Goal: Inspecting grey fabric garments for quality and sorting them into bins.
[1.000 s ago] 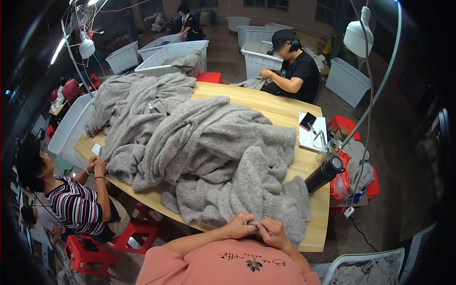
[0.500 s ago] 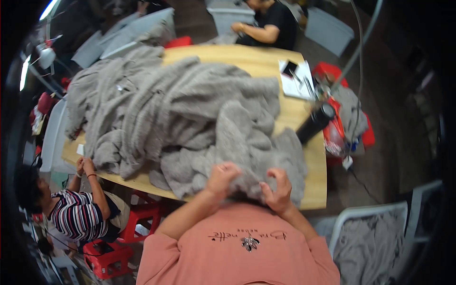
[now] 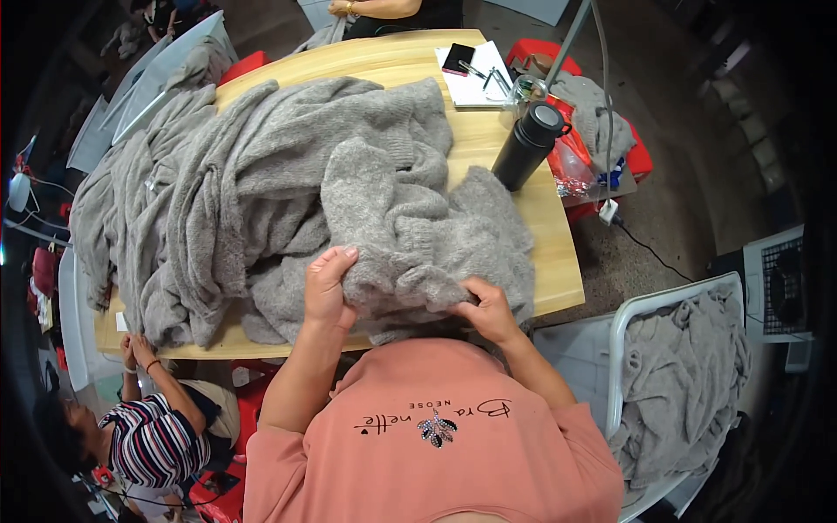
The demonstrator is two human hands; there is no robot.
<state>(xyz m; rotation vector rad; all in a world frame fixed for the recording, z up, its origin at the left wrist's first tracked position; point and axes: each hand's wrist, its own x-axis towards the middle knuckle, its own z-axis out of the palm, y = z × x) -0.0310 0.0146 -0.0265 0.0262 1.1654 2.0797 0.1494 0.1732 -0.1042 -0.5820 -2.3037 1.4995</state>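
Note:
A grey knit sweater [image 3: 405, 277] lies bunched at the near edge of the wooden table [image 3: 558, 275], with ribbed parts showing in its folds. My left hand [image 3: 330, 289] is closed on its near left part, the thumb on top. Further right, my right hand [image 3: 490, 312] pinches the same knit between thumb and fingers. The stretch between both hands is raised and folded. Behind and to the left spreads a large heap of grey knitwear [image 3: 253, 166]; where one piece ends and another starts is hard to tell.
A black bottle [image 3: 527, 144] stands right of the knitwear, near paper [image 3: 475, 91] with a phone and pens. A tub [image 3: 618, 375] of grey knits sits at lower right. One co-worker [image 3: 157, 436] is at left, another [image 3: 405, 13] across the table. A pole [image 3: 571, 39] rises at right.
My hands, blurred and loosely curled over the knit before, now grip it and hold a fold between them. The whole view has shifted, bringing the tub at lower right further in.

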